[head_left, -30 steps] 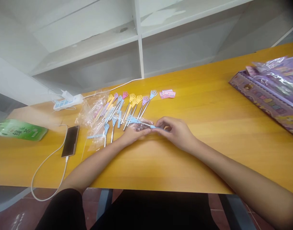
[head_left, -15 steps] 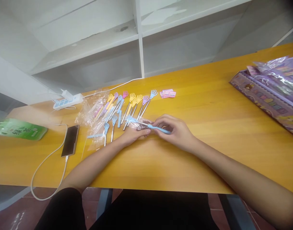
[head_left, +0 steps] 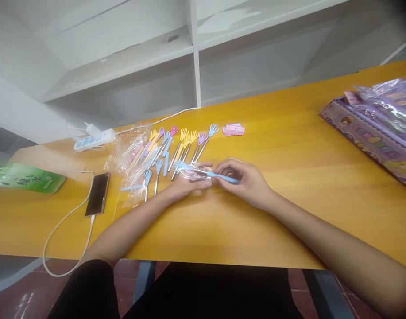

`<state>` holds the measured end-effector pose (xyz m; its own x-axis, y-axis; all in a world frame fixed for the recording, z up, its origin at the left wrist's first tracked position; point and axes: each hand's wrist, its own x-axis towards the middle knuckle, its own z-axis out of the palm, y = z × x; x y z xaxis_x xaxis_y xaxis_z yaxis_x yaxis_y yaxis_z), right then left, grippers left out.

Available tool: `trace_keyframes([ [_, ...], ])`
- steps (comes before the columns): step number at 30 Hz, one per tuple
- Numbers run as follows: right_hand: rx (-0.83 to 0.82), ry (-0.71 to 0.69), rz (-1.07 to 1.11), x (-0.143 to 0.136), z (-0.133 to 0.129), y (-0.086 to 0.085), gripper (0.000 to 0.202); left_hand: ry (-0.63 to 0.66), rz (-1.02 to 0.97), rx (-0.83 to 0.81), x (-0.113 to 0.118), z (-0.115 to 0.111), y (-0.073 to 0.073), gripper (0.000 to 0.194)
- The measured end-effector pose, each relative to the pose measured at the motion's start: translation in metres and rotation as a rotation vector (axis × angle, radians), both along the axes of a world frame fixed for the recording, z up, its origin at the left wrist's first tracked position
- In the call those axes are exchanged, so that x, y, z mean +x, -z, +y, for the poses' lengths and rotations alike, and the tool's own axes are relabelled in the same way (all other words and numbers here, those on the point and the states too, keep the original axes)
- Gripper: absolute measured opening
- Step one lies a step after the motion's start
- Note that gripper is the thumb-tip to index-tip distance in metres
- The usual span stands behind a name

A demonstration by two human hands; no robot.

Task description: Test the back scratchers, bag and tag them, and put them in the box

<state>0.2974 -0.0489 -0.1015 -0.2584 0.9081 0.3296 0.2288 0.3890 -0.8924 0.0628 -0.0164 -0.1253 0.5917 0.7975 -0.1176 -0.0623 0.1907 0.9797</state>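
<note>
A light-blue back scratcher with a hand-shaped head and a metal rod lies across both my hands. My right hand grips its blue handle. Around the head and rod is a clear plastic bag, which my left hand holds from below, fingers partly hidden by it. Beyond my left hand lie several loose back scratchers in yellow, purple and blue, one yellow head among them. Two blue-headed ones rest nearer, left of my hand. A loose blue handle lies beside them.
Pink cards lie behind my hands. Clear bags spread at the left, near a power strip, a charging phone and a green bottle. A purple box of wrapped items stands at the right.
The back scratcher and my right hand have shifted very slightly to the right. Both hands keep their hold on the scratcher and the bag.
</note>
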Motion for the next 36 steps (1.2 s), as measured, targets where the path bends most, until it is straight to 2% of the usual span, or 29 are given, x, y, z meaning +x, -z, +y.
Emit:
trace_keyframes([
  [3, -0.055, 0.040, 0.051, 0.003, 0.004, 0.001, 0.015, -0.020, -0.174, -0.094, 0.001, -0.001, -0.005, 0.090],
  [5, -0.088, 0.056, 0.076, 0.006, 0.007, -0.001, 0.018, -0.062, -0.288, -0.161, 0.002, -0.001, -0.013, 0.092],
  [10, -0.091, 0.057, 0.089, 0.012, 0.012, -0.006, 0.021, -0.264, -0.425, -0.174, 0.005, -0.001, -0.030, 0.063],
  [14, -0.047, 0.017, 0.041, 0.014, 0.012, -0.007, 0.018, -0.328, -0.388, -0.124, 0.003, 0.001, -0.029, 0.043],
  [19, -0.007, -0.023, 0.007, 0.014, 0.011, -0.006, 0.019, -0.344, -0.308, -0.138, 0.003, 0.001, -0.022, 0.042],
  [25, 0.004, -0.035, -0.007, 0.014, 0.010, -0.006, 0.021, -0.331, -0.316, -0.150, 0.005, 0.001, -0.021, 0.042],
  [36, 0.138, -0.008, -0.045, 0.002, 0.001, 0.000, 0.019, -0.195, -0.277, -0.121, 0.007, -0.004, -0.021, 0.036],
])
